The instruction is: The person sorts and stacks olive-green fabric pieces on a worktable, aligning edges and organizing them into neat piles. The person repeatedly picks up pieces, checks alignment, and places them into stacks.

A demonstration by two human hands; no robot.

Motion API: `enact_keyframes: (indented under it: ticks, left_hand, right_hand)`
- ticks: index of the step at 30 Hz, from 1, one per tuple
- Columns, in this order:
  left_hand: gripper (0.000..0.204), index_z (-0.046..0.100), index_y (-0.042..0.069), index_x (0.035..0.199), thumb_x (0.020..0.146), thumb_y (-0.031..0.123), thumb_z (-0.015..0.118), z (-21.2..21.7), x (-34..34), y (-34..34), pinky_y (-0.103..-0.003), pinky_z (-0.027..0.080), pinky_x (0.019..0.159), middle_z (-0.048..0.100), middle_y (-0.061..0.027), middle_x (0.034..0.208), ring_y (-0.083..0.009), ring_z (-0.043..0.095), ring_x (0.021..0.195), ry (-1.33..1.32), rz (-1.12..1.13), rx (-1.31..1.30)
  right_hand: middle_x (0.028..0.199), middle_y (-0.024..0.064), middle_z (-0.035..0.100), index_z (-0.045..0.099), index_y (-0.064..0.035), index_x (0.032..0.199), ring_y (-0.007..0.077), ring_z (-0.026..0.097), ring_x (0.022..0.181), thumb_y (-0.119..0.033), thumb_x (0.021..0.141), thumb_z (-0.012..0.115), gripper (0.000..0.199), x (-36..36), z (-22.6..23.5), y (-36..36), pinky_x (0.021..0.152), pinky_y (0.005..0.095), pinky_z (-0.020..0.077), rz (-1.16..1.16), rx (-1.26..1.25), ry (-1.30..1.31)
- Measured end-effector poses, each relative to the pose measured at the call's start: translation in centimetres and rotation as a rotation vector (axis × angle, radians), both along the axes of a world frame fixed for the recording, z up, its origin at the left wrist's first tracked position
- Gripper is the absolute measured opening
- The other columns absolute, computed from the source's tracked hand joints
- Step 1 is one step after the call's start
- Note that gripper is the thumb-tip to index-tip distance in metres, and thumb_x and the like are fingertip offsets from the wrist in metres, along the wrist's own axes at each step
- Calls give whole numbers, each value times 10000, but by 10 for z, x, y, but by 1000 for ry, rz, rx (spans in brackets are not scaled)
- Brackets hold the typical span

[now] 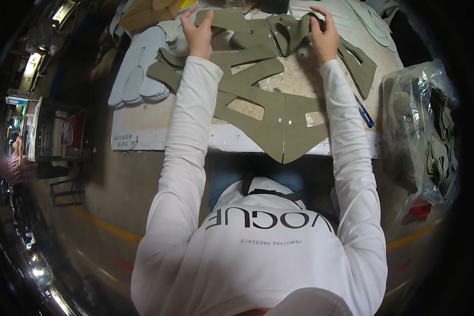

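At the far side of the table, my left hand [198, 39] has its thumb and fingers closed on the left end of an olive-green cut fabric piece [229, 21]. My right hand [325, 41] grips the raised, curled right part [294, 34] of what looks like the same piece; its fingertips are partly hidden. Nearer to me, more flat olive-green pieces [253, 68] with slots overlap one another. The nearest piece [295, 131] has a pointed end hanging past the table's front edge. Small white marks show along the middle seams.
Stacked pale grey cut pieces [134, 81] lie left on the white table [237, 136]. A blue utility knife [365, 114] rests beside my right forearm. Right of the table stands a clear plastic bag [421, 131] of dark pieces. A cardboard box [145, 15] sits at the far left.
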State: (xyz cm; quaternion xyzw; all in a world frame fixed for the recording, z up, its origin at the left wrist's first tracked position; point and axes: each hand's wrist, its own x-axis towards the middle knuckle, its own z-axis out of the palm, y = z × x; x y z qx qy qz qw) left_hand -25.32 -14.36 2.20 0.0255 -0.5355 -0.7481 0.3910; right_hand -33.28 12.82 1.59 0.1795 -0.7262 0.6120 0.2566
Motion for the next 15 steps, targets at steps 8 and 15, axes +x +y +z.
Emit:
enact_keyframes:
  ticks: [8, 15]
  left_hand:
    - [260, 626, 102, 1150, 895, 53, 637, 2, -17, -20, -241, 517, 590, 640, -40, 1088, -119, 644, 805, -82, -240, -75]
    - [416, 620, 84, 1194, 812, 177, 758, -26, -11, 5, -245, 565, 675, 694, -78, 946, -150, 672, 775, -784, -226, -517]
  right_hand:
    - [934, 5, 657, 686, -13, 985, 75, 583, 824, -44, 832, 695, 155, 77, 37, 70, 736, 196, 448, 181, -382, -121]
    - [973, 21, 651, 674, -3, 1003, 83, 574, 887, -17, 859, 653, 146, 121, 9, 95, 796, 202, 435, 104, -344, -205]
